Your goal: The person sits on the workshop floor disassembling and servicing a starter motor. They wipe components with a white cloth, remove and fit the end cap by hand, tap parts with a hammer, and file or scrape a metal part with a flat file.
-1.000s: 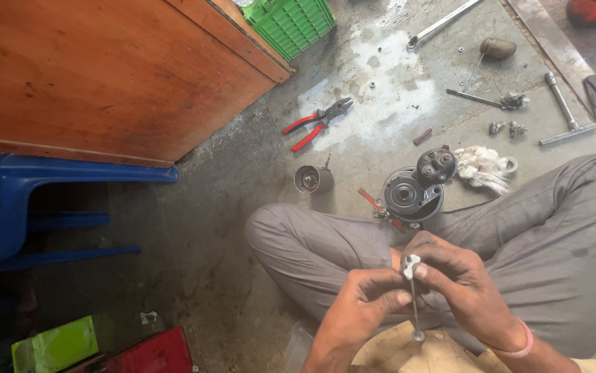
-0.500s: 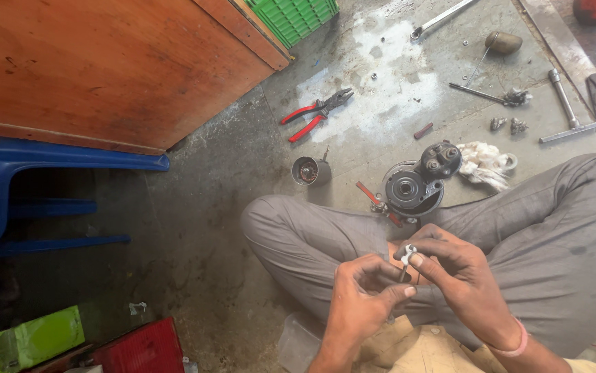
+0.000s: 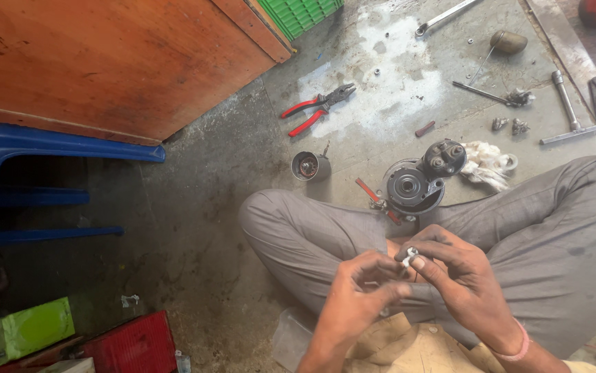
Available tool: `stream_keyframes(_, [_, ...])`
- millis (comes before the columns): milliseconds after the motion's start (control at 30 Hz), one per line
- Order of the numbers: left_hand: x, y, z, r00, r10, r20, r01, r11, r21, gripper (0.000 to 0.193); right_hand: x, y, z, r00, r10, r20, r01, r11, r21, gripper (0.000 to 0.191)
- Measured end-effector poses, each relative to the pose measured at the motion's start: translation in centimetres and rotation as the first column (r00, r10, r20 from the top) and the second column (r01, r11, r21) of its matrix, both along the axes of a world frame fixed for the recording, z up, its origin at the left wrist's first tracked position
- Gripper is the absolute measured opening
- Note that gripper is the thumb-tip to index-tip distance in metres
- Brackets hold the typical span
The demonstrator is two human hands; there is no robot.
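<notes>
Over the lap, both hands' fingers (image 3: 427, 268) pinch a small metal part (image 3: 410, 256) — green package (image 3: 25, 330) bottom-left.

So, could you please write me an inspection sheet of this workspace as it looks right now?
Surface: stained concrete floor, pale patch near the tools.
Job's things: small white part pinched between left hand and right hand, above crossed legs.
Clutter: red-handled pliers, small metal cup, round motor assembly, white rag, spanner, T-handle wrench, loose bolts.
Grippers: both hands closed on the white part.
Cables: nothing seen.
Surroundings: wooden panel, blue plastic chair, green crate, red and green boxes lower left.
</notes>
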State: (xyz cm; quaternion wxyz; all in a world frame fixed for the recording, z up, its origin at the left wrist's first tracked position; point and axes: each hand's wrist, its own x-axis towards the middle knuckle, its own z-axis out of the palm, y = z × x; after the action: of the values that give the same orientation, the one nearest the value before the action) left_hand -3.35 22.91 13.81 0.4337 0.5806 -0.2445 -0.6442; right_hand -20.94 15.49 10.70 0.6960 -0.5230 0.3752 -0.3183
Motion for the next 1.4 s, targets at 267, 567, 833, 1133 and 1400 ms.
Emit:
stream_keyframes(267, [0.6, 0.4, -0.4, 0.998, -0.019, -0.067, 0.018, 1.0, -0.02, 0.012, 0.2, -0.1, 0.5, 1.0, 0.021, -0.013, -0.023, 0.984, -0.178, 0.021])
stream_keyframes(567, [-0.4, 0.3, -1.1, 0.995, 0.096, 0.013, -0.094, 0.989, -0.113, 0.021, 0.8, 0.5, 0.4, 0.998, -0.034, -0.057, 0.022, 0.98, -0.2, 0.019])
stream_keyframes(833, [0.1, 0.9, -0.6, 1.0, -0.009, 0.001, 0.009, 0.996, -0.084, 0.016, 0.2, 0.1, 0.7, 0.995, -0.083, -0.052, 0.079, 0.994, -0.081, 0.02])
stream_keyframes(1133, [0.4, 1.1, -0.6, 0.987, -0.044, -0.152, 0.048, 0.999, 0.019, 0.016, -0.1, -0.4, 0.8, 0.998, -0.032, 0.057, 0.027, 0.996, 0.091, 0.018])
stream_keyframes(1400, [0.3, 1.0, -0.5, 0.99, -0.013, 0.137, 0.023, 0.997, -0.069, 0.019, -0.1, 0.0, 0.9, 1.0, -0.013, 0.019, 0.013, 0.999, 0.035, 0.016])
